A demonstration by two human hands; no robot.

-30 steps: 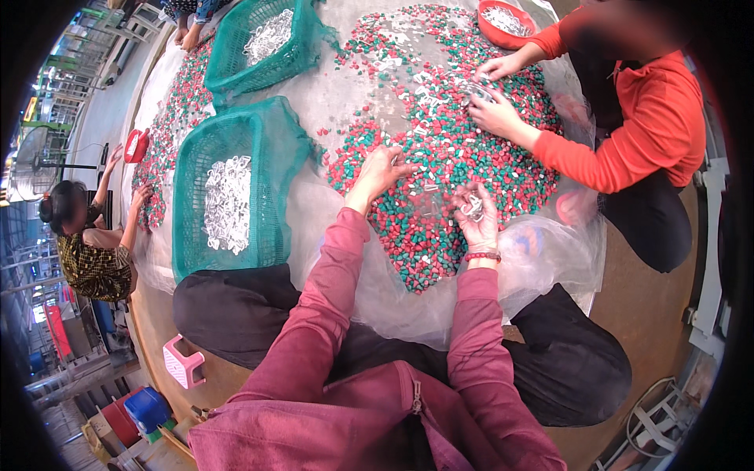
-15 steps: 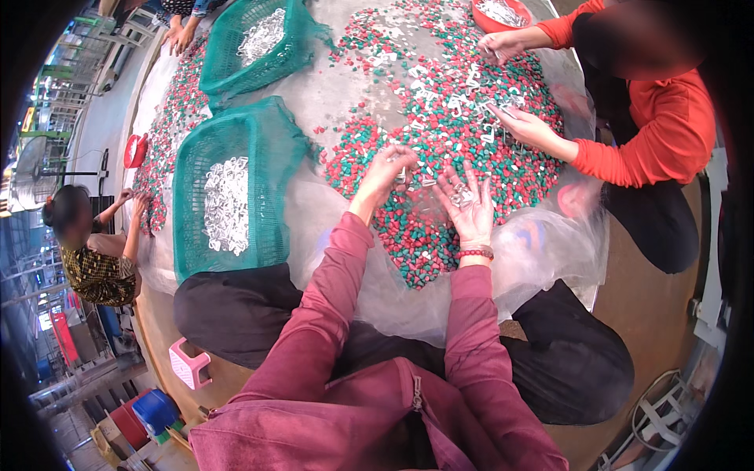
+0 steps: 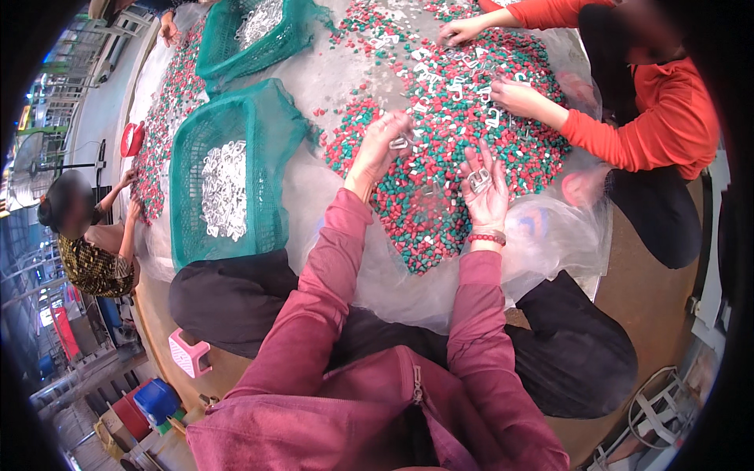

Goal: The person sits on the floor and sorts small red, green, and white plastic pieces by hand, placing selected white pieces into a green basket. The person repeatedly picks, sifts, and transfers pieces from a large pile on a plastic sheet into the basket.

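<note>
My left hand (image 3: 382,149) is closed in a pinch over the pile, with a small white hook-shaped clip (image 3: 400,144) at its fingers. To its right, my right hand (image 3: 488,195) is turned palm up, fingers partly curled, and cradles white clips (image 3: 478,180) whose number I cannot make out. A red beaded bracelet (image 3: 487,238) circles that wrist. Beneath both hands spreads a pile of small red, green and white pieces (image 3: 428,228). More white clips (image 3: 455,88) lie scattered on top of the pile, beyond my hands.
A green netted basket (image 3: 184,188) holding white clips stands left of my arms, with a second green basket (image 3: 216,59) behind it. A co-worker in orange (image 3: 628,125) reaches into the pile from the right. Another person (image 3: 90,251) sits far left by a red bowl (image 3: 132,140). A pink stool (image 3: 188,355) stands lower left.
My hands have moved slightly up the picture and apart, and my right fingers have curled in more. The orange-sleeved co-worker's hands have lowered onto the pile. The view has shifted a little.
</note>
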